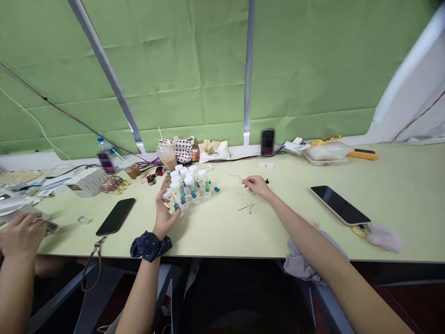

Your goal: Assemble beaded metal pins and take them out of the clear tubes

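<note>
My left hand (163, 215), with a dark dotted scrunchie (151, 246) on its wrist, curls round a clear white-capped vial (176, 207) with blue-green bits inside. This vial stands at the near left of a cluster of several similar capped vials (192, 189). My right hand (256, 184) is closed in a pinch on a thin bent metal wire (236, 176), whose free end points left. Nearer me, a second bent wire (246, 208) lies on the table. Small teal pieces (217, 189) rest just right of the vials. Two white caps (266, 165) lie farther back.
A dark phone (116, 216) lies to the left, another phone (339, 204) to the right. Drink cups (168, 160), a checked bag (182, 147) and a plastic container (327, 153) line the back. Another person's hand (24, 234) is at far left.
</note>
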`<action>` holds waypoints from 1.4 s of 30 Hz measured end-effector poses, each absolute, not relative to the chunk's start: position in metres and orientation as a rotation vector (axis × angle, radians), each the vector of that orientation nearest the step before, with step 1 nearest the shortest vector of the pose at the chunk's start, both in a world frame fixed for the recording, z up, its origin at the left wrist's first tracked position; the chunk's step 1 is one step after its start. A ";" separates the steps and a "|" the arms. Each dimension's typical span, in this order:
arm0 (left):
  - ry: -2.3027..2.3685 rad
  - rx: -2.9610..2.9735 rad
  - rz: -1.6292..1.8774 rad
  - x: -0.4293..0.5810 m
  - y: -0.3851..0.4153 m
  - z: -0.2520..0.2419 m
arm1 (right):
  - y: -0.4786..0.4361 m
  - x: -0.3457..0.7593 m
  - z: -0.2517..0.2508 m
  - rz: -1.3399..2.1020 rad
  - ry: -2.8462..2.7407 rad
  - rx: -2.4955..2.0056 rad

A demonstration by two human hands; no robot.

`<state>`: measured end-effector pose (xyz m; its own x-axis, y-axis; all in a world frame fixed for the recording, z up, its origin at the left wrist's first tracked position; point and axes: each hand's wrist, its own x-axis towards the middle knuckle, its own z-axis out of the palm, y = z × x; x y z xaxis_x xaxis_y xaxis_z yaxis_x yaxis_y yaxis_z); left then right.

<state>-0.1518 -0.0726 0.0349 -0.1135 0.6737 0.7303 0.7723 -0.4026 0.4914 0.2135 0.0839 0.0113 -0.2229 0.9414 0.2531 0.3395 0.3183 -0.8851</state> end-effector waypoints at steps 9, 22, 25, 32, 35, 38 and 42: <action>-1.944 -2.121 -1.455 -0.180 -0.073 0.042 | 0.081 0.213 0.012 0.923 -1.763 -1.159; -2.018 -2.295 -1.434 -0.191 -0.051 0.035 | 0.081 0.212 0.010 0.915 -1.770 -1.148; -2.001 -2.286 -1.448 -0.197 -0.050 0.030 | 0.082 0.213 0.009 0.882 -1.789 -1.155; -1.902 -2.102 -1.514 -0.196 -0.062 0.037 | 0.084 0.215 0.010 0.750 -1.857 -1.230; -1.679 -1.800 -1.602 -0.175 -0.069 0.043 | 0.084 0.218 0.014 0.642 -1.861 -1.273; -1.436 -1.721 -1.582 -0.139 -0.070 0.044 | 0.087 0.223 0.016 0.573 -1.811 -1.333; -1.276 -2.317 -1.190 -0.079 -0.056 0.036 | 0.094 0.235 0.013 0.446 -1.742 -1.467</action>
